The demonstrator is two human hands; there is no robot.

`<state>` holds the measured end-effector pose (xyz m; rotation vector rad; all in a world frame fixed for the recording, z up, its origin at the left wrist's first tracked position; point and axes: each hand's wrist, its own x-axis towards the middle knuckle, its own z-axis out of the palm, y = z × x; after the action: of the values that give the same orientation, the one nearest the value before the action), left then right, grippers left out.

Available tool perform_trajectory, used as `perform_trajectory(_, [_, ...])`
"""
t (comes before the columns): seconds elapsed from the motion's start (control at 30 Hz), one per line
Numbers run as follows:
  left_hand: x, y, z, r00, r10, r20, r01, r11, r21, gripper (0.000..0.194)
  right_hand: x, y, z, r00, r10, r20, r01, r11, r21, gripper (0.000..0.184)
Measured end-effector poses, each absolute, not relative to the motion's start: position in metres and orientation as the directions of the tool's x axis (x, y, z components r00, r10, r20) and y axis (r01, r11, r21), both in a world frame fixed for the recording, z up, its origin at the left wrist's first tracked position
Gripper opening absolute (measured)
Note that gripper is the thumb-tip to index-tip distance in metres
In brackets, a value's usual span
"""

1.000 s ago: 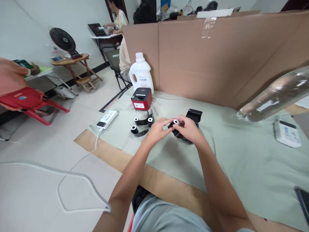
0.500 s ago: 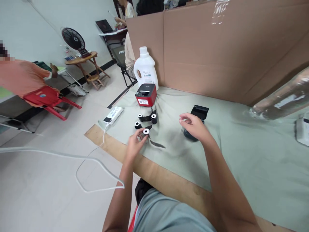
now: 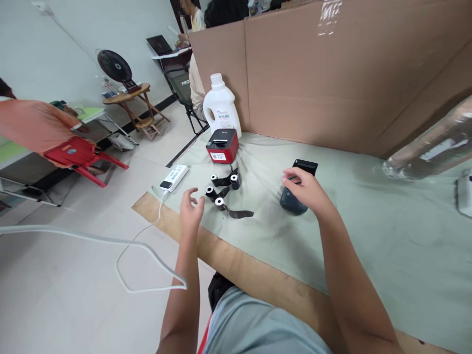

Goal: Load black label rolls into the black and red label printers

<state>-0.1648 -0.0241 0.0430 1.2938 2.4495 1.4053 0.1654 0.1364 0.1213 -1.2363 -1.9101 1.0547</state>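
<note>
My left hand (image 3: 191, 211) is empty, its fingers curled but apart, just left of several black ribbon rolls with white cores. The nearest roll (image 3: 220, 203) lies on the cloth, its dark strip (image 3: 241, 214) trailing to the right. Behind it are another black roll (image 3: 210, 192) and two more joined by a loose strip. My right hand (image 3: 304, 189) hovers over a dark blue handheld device, perhaps a small printer (image 3: 293, 204), whose black lid (image 3: 308, 166) stands raised. Its fingers are apart with nothing visible in them; whether they touch the device I cannot tell.
A red and black printer (image 3: 223, 147) stands before a white jug (image 3: 221, 110). A white power bank (image 3: 174, 178) with a cable lies at the table's left edge. Cardboard (image 3: 313, 78) walls the back; a plastic-wrapped roll (image 3: 435, 140) lies right. A person in orange (image 3: 40, 125) sits left.
My left hand has let go of the nearest ribbon roll and drawn back to the left. My right hand has shifted slightly right, showing more of the dark device.
</note>
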Motion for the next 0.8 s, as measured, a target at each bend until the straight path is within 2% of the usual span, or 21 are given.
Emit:
perform_trajectory(0.13, [-0.2,0.0,0.046,-0.413,0.902,0.123,0.636,0.189,0.748,0.057,0.17,0.137,0.126,-0.351,0.934,0.064,0.424,0.219,-0.879,0.031])
perform_trajectory(0.23, [-0.207,0.01,0.043,-0.288,0.955,0.064,0.579,0.12,0.807,0.06,0.173,0.137,0.127,-0.351,0.935,0.057,0.421,0.212,-0.882,0.031])
perform_trajectory(0.3, [-0.205,0.012,0.04,-0.302,0.951,0.066,0.527,0.109,0.843,0.059,0.174,0.137,0.127,-0.349,0.935,0.061,0.422,0.214,-0.881,0.03])
perform_trajectory(0.43, [-0.2,0.013,0.039,-0.416,0.906,0.076,0.333,0.074,0.94,0.043,0.174,0.138,0.124,-0.36,0.929,0.084,0.416,0.24,-0.877,0.03])
perform_trajectory(0.5, [-0.198,0.016,0.046,-0.466,0.879,0.102,0.231,0.01,0.973,0.043,0.174,0.138,0.123,-0.37,0.924,0.093,0.412,0.254,-0.875,0.03])
perform_trajectory(0.57, [-0.194,0.019,0.059,-0.483,0.864,0.143,0.201,-0.049,0.978,0.046,0.173,0.136,0.124,-0.379,0.92,0.103,0.41,0.266,-0.873,0.03])
perform_trajectory(0.67, [-0.177,0.024,0.087,-0.423,0.884,0.201,0.238,-0.106,0.965,0.043,0.173,0.133,0.129,-0.382,0.917,0.119,0.397,0.279,-0.874,0.029])
perform_trajectory(0.8, [-0.129,0.037,0.126,-0.173,0.935,0.308,0.321,-0.242,0.916,0.044,0.18,0.128,0.141,-0.363,0.919,0.152,0.36,0.289,-0.887,0.028])
